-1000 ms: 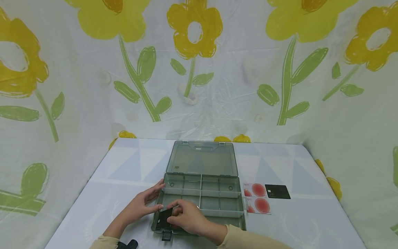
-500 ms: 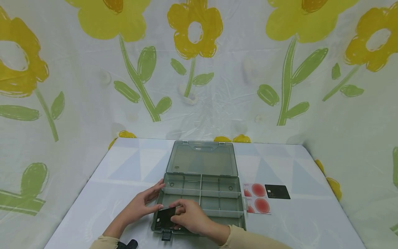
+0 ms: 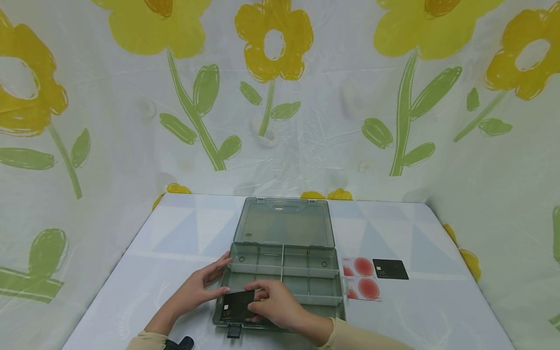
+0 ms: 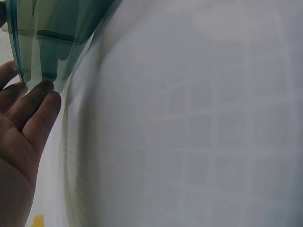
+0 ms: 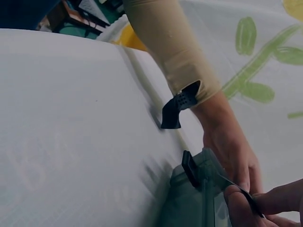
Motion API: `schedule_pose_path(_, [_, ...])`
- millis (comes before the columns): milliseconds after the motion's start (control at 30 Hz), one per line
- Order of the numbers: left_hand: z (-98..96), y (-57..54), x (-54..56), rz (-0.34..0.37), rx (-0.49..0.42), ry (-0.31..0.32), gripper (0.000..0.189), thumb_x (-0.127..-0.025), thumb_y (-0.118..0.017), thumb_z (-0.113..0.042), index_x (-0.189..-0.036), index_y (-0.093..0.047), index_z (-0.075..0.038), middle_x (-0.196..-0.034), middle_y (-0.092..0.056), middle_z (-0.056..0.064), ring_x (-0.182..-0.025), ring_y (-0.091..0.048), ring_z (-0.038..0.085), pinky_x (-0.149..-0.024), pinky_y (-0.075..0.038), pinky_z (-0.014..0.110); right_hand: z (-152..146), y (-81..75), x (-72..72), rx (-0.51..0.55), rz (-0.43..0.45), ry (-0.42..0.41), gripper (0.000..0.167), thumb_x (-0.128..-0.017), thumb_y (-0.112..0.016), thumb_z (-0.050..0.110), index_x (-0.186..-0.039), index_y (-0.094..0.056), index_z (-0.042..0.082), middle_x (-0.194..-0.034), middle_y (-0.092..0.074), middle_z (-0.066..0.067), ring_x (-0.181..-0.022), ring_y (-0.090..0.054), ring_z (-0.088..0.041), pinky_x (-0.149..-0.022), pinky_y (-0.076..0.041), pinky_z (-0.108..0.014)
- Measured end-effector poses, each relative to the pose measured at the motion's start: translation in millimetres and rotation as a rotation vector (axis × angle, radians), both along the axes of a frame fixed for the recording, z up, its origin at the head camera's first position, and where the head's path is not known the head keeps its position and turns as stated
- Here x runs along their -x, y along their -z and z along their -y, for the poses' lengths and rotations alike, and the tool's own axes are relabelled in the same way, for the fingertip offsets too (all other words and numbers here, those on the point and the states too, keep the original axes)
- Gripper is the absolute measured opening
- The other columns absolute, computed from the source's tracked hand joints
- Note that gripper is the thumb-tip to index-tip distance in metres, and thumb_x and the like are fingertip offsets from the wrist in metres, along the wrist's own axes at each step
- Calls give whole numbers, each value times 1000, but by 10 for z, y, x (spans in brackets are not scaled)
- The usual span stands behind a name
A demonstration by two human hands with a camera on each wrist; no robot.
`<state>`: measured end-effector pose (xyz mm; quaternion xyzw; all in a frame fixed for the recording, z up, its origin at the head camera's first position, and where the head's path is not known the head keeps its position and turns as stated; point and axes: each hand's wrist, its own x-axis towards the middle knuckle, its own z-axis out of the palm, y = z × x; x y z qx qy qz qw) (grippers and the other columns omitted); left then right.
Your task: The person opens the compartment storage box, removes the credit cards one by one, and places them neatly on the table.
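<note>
A grey see-through divided box (image 3: 255, 279) lies in the middle of the table in the head view, its lid (image 3: 284, 221) folded back. My right hand (image 3: 277, 306) pinches a black card (image 3: 235, 306) by its right end, over the front left compartment. In the right wrist view the card (image 5: 254, 204) appears edge-on between thumb and fingers, beside the box's latch (image 5: 190, 168). My left hand (image 3: 199, 287) rests along the box's left side, thumb near the card. Its fingers lie nearly straight against the wall in the left wrist view.
Right of the box lie two red-and-white cards (image 3: 366, 267) (image 3: 364, 288), one in front of the other, and another black card (image 3: 391, 269) beside them. A black object (image 3: 179, 343) sits by the left sleeve. Flowered cloth (image 3: 306, 146) hangs around the table.
My right hand has shifted slightly right with the black card, and more of the card's face shows. The left hand and the box have stayed in place.
</note>
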<state>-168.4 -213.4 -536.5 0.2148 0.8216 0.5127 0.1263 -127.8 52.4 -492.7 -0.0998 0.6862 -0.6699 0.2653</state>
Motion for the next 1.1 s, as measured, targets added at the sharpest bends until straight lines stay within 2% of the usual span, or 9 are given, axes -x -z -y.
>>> schedule_pose_path(133, [0,-10,-5,3,-9,-2,74,-95,-74,-20,-157,-37,-5,-169,-18,12,-145,-34,41,-112,-40,18,-56,-14,-2,7,-2,3,38,-89,-67,-11,-127,-65,-6,-88,-73,-15,-75,-74,-28,-60,-65,-31])
schedule_pose_path(200, [-2,-15,-9,5,-10,-5,74,-95,-74,-20,-157,-37,-5,-169,-18,12,-146,-34,41,-112,-40,17,-87,-27,-1,4,-5,6,38,-89,-67,-11,-126,-66,-6,-87,-73,-14,-74,-73,-27,-60,-65,-30])
schedule_pose_path(433, [-3,-8,-5,7,-9,-5,74,-96,-74,-21,-158,-37,-6,-169,-18,11,-146,-32,41,-112,-39,16,-219,-60,3,30,6,-3,38,-89,-65,-11,-127,-65,-7,-89,-73,-16,-81,-73,-27,-61,-65,-31])
schedule_pose_path(733, [0,20,0,6,-6,-14,75,-94,-75,-22,-158,-37,-8,-169,-18,8,-147,-33,38,-113,-41,21,-419,-83,45,-1,-12,-20,37,-91,-64,-9,-128,-65,-4,-77,-63,-6,-70,-66,-18,-66,-66,-41])
schedule_pose_path(900, [0,22,3,-4,2,-12,75,-94,-75,-23,-158,-37,-8,-169,-19,9,-146,-33,39,-114,-42,25,-542,-95,67,-8,-29,-14,38,-91,-63,-9,-129,-64,-5,-86,-69,-11,-81,-70,-23,-69,-66,-49])
schedule_pose_path(967, [1,24,4,-6,4,-12,76,-94,-75,-23,-158,-37,-8,-169,-19,9,-146,-33,39,-115,-41,26,-591,-101,74,-5,-35,-13,38,-91,-63,-9,-129,-63,-5,-92,-72,-14,-89,-72,-25,-69,-66,-48])
schedule_pose_path(1100, [5,30,4,-9,-3,-10,76,-94,-75,-23,-158,-37,-7,-169,-19,9,-146,-33,39,-114,-40,21,-687,-129,83,-12,-46,-3,38,-92,-63,-8,-130,-63,-6,-95,-72,-15,-91,-71,-25,-68,-67,-42])
